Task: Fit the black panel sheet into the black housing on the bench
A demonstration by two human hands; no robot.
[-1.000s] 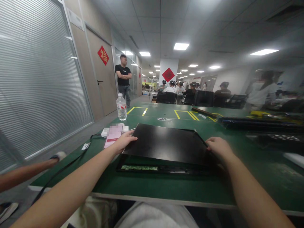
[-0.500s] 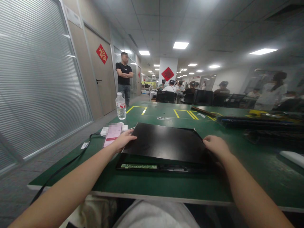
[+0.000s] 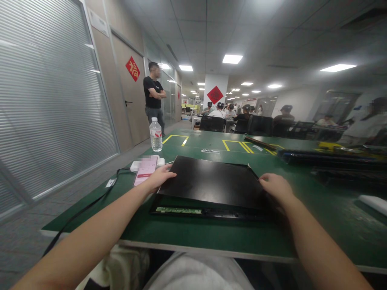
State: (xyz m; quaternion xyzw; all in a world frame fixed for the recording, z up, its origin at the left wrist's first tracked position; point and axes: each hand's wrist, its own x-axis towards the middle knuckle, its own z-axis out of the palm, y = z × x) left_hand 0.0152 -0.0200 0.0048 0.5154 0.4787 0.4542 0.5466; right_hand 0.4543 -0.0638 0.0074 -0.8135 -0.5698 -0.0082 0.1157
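A flat glossy black display panel [image 3: 211, 181] lies tilted over a thin black frame [image 3: 238, 214] on the green table. Along the frame's near side runs a narrow green circuit board [image 3: 178, 210]. My left hand [image 3: 161, 177] is closed on the panel's left edge, thumb on top and the other fingers beneath, mostly hidden. My right hand [image 3: 275, 186] pinches at the right edge, with its fingertips curled in; whether it also touches the frame below cannot be made out.
A phone [image 3: 145, 171] lies beside white blocks and a black cable [image 3: 87, 211] at left. A water bottle [image 3: 156, 136] stands behind them. Long dark parts [image 3: 326, 157] and a white object [image 3: 373, 202] lie at right. A person [image 3: 154, 94] stands past the table; others sit farther back.
My view has shifted slightly, so the table appears a little further right. Both hands keep their places on the panel's edges. The standing person's head and body have turned slightly.
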